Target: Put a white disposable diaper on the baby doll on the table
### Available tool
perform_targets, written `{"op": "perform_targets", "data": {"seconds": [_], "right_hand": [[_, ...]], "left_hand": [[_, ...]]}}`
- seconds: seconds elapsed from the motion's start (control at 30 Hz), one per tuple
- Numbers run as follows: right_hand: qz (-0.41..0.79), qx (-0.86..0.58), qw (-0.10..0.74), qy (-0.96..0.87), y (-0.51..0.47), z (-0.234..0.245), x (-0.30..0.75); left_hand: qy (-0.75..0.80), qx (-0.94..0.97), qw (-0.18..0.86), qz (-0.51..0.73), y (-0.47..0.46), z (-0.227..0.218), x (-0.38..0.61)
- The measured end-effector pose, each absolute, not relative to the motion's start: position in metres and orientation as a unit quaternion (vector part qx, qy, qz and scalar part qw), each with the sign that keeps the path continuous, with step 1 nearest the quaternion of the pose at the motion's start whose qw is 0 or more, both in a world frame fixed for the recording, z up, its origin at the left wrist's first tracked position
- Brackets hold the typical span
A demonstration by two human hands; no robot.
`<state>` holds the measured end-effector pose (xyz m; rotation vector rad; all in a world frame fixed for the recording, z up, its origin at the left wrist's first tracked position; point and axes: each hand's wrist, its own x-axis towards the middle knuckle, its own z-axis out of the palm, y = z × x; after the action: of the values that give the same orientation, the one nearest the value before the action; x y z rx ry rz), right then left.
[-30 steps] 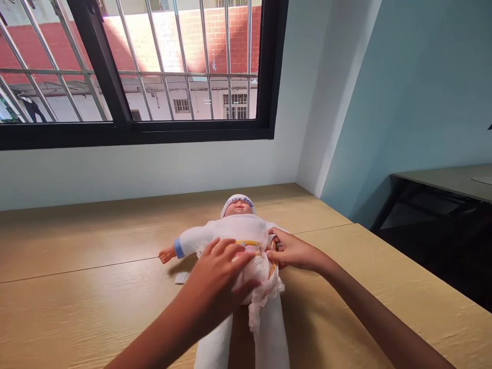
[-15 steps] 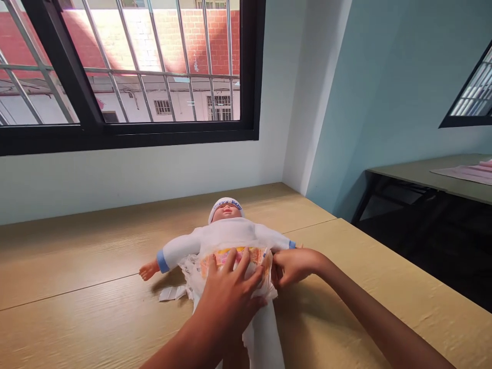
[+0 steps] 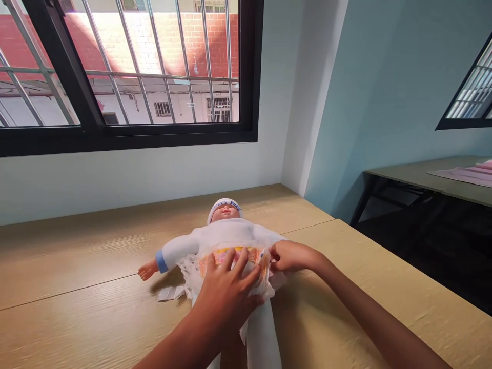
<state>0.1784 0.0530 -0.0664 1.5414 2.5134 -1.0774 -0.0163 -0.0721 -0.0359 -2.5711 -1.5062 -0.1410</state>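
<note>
Shifting slightly upward, the right hand (image 3: 292, 257) is pinching the waist edge of the disposable diaper (image 3: 230, 258), while the open left hand (image 3: 226, 297) is pressing on its front. The diaper is wrapping the hips of the baby doll (image 3: 223, 233), but the hand is hiding how that side is closing.

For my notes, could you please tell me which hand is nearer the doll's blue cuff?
The left hand is nearer, resting on the white diaper; the right hand is farther, at the diaper's edge opposite the blue cuff.

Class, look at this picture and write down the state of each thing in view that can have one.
Baby doll, lying on its back on the wooden table
Diaper, on the doll, crumpled at the sides
Left hand, spread on the diaper's front
Right hand, at the diaper's waist edge
White scrap, lying beside the doll
</note>
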Motion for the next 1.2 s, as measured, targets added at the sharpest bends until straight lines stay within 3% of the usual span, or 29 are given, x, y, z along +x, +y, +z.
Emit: {"op": "perform_targets", "data": {"seconds": [0.27,0.47,0.67,0.87,1.07,1.2], "right_hand": [[-0.374,0.513,0.006,0.772,0.061,-0.032,0.21],[-0.539,0.42,-0.096,0.724,0.051,-0.017,0.203],[-0.596,0.376,-0.139,0.696,0.039,-0.014,0.187],[-0.594,0.352,-0.143,0.709,0.04,-0.019,0.183],[-0.542,0.384,-0.218,0.715,0.05,-0.031,0.187],[-0.53,0.401,-0.208,0.718,0.055,-0.032,0.196]], "left_hand": [[-0.512,-0.855,0.051,-0.065,-0.076,-0.033,-0.015],[-0.514,-0.846,0.069,-0.124,-0.072,-0.04,-0.009],[-0.484,-0.86,0.072,-0.141,-0.066,-0.048,-0.001],[-0.454,-0.877,0.074,-0.138,-0.063,-0.058,-0.002],[-0.453,-0.875,0.078,-0.155,-0.062,-0.062,-0.003],[-0.462,-0.869,0.071,-0.162,-0.062,-0.053,-0.002]]}}
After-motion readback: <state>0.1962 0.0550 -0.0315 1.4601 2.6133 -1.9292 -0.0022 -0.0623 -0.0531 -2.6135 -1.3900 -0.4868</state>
